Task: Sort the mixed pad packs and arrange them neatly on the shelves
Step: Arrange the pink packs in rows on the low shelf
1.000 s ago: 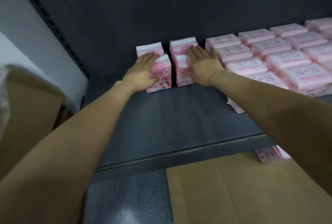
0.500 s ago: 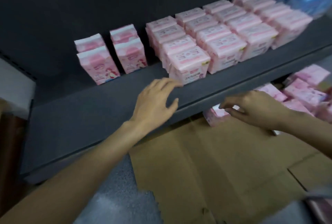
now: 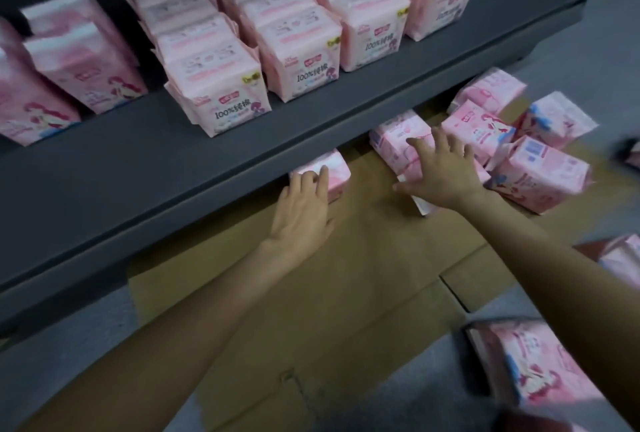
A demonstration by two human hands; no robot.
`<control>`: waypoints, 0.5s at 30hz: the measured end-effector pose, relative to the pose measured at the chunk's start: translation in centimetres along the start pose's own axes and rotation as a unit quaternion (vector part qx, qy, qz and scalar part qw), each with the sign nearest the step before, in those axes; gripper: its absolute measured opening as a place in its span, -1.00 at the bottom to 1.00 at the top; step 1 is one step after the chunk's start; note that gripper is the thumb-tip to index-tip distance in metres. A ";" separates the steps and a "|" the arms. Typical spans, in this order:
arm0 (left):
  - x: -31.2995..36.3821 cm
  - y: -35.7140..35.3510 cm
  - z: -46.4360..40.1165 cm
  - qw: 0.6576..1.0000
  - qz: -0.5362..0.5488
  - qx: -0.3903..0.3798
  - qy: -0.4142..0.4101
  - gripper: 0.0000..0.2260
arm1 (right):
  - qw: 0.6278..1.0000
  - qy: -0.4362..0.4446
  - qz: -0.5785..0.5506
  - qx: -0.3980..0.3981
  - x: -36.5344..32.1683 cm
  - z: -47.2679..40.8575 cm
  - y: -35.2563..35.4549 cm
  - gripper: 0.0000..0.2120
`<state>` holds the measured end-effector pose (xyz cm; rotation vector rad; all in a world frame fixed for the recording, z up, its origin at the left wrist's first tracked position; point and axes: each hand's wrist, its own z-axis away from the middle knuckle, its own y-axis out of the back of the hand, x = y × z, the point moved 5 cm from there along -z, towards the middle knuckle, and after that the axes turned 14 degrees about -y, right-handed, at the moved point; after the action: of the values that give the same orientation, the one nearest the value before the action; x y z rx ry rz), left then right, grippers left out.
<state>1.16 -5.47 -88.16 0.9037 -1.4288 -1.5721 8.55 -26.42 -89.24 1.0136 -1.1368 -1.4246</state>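
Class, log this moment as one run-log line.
left hand: touches pink pack under shelf | right hand: fingers spread on floor pack | surface: cardboard

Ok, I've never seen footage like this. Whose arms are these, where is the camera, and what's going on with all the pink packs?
The camera sits on a person's head, looking down at their own bare arms. No machine is involved. A dark shelf carries neat rows of pink pad packs. Below it, on flattened cardboard on the floor, lie loose packs. The left hand rests its fingers on a single pack half under the shelf edge. The right hand is spread over another loose pack. Neither pack is lifted yet.
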 end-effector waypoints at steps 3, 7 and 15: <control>0.8 -0.9 -0.7 0.999 -0.050 -0.009 -0.016 -0.32 | 0.998 -0.057 0.011 -0.026 2.4 -0.4 -1.0 -0.04; 1.2 -0.9 -1.0 0.993 -0.100 0.046 -0.031 -0.51 | 0.993 -0.086 -0.033 -0.072 5.3 0.1 -3.1 -0.12; 0.2 -0.3 -1.3 0.996 0.061 0.058 -0.012 -0.43 | 0.984 0.055 -0.170 0.005 3.3 6.3 -1.1 -0.09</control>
<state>2.20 -6.15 -88.63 0.8512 -1.5749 -1.4261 1.78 -28.85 -89.08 1.3232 -0.9202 -1.6076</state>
